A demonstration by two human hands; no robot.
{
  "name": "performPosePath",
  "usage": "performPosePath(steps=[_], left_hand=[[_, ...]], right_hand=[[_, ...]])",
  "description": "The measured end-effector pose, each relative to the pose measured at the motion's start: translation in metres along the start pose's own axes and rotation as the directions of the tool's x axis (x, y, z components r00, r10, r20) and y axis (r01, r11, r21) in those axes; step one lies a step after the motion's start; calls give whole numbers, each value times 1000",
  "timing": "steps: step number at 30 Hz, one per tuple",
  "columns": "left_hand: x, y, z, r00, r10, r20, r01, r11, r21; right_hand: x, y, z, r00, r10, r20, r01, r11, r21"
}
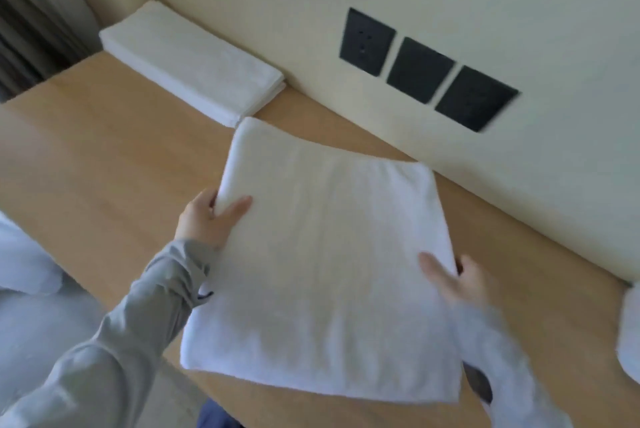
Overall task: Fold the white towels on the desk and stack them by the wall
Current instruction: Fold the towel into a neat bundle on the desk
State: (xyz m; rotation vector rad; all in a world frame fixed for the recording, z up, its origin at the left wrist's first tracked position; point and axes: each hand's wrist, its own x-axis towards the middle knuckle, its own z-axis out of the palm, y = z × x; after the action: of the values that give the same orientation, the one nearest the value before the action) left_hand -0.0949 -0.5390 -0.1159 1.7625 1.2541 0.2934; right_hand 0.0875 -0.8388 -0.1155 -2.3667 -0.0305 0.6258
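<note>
A folded white towel (325,261) is held flat just above the wooden desk (104,164), its near edge hanging past the desk's front. My left hand (207,219) grips its left edge, thumb on top. My right hand (457,278) grips its right edge, thumb on top; this hand is blurred. A stack of folded white towels (194,64) lies against the wall at the desk's far left corner.
Three dark socket plates (420,69) sit on the cream wall behind the desk. More white cloth shows at the right edge (628,330) and at the left edge (24,265). A dark curtain (27,32) hangs at far left.
</note>
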Motion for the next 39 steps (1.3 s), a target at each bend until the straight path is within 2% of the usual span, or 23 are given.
performPosePath(steps=[3,6,8,9,10,11,12,14,16,19,21,22,25,27,29,31,33,35,38,39], left_hand=[[28,21,47,964,102,247,-140,980,141],[35,17,99,936,106,335,-229,907,352],[26,8,115,948,143,284,-267,842,469],[18,3,118,939,234,251,-335,780,528],[7,0,119,894,360,266,-447,686,574],[-6,-5,120,812,473,343,-579,576,577],[-19,-10,118,708,541,455,-702,462,543],[-36,-28,111,533,527,662,-844,283,455],[-37,-42,104,473,470,745,-881,226,416],[-32,-46,101,452,468,759,-891,193,411],[-32,-43,97,400,437,806,-916,161,368],[-32,-42,90,347,415,841,-937,121,327],[-36,-53,56,127,366,922,-986,-52,157],[-37,-63,33,49,309,950,-985,-142,97],[-35,-66,21,29,263,964,-980,-184,79],[-33,-62,18,30,251,968,-977,-198,82],[-31,-57,18,17,303,953,-983,-167,71],[-28,-49,15,-24,398,917,-987,-153,40],[-24,-27,4,-22,466,885,-998,-59,6],[-21,-16,0,1,471,882,-1000,-8,5]], right_hand=[[-33,49,1,981,155,-117,-137,979,152],[-44,81,13,947,264,-181,-256,964,66],[-51,91,23,935,178,-307,-207,976,-65],[-56,91,28,929,56,-365,-122,979,-161],[-63,89,36,917,-96,-388,-16,961,-274],[-69,84,45,900,-259,-350,103,908,-406],[-74,80,55,883,-395,-254,217,824,-523],[-82,81,74,867,-497,-37,369,691,-622],[-86,92,84,867,-495,57,411,645,-644],[-87,97,83,883,-465,70,390,641,-662],[-90,95,78,890,-439,128,405,627,-665],[-95,96,77,884,-430,183,433,605,-668],[-122,110,75,835,-436,335,533,493,-687],[-137,116,72,833,-395,387,543,456,-705],[-142,117,70,850,-344,399,520,425,-741],[-142,115,67,869,-339,362,487,447,-751],[-138,115,63,855,-420,305,496,486,-720],[-139,113,56,839,-466,283,511,494,-704],[-138,97,38,849,-431,304,514,543,-664],[-136,87,28,868,-367,336,497,604,-623]])
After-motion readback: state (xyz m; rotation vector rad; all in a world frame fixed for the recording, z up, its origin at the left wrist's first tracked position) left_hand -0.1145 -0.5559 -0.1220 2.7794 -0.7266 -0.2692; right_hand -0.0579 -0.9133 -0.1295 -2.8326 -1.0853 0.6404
